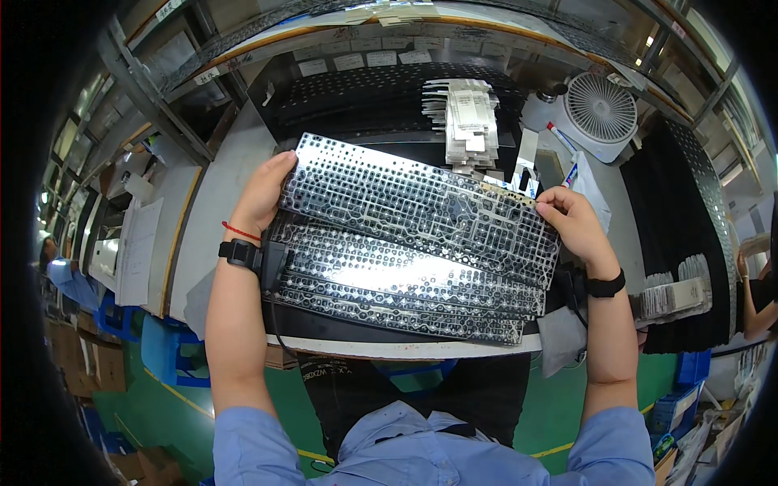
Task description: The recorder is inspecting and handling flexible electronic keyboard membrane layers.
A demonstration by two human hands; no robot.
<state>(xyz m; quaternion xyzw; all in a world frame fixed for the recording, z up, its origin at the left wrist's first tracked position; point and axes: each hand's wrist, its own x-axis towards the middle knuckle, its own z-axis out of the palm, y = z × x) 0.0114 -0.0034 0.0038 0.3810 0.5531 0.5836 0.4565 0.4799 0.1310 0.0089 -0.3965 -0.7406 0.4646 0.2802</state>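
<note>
Left hand (264, 193) and right hand (579, 224) each pinch an end of the perforated keyboard panel (413, 201), slanted over similar panels (348, 253). Risk: uneven grip could let it slip, scraping those beneath.

"What is the upper silver-black perforated rectangular plate (421, 215) hiding?"

"It's covering parts of the similar plates (356, 251) beneath, and some fingers of the bare left hand (263, 194)."

"And rightward?"

"The dark rim is cutting off a dark-clothed co-worker (757, 320); the stacked white tags (470, 117) are bearing unreadably small marks."
</note>
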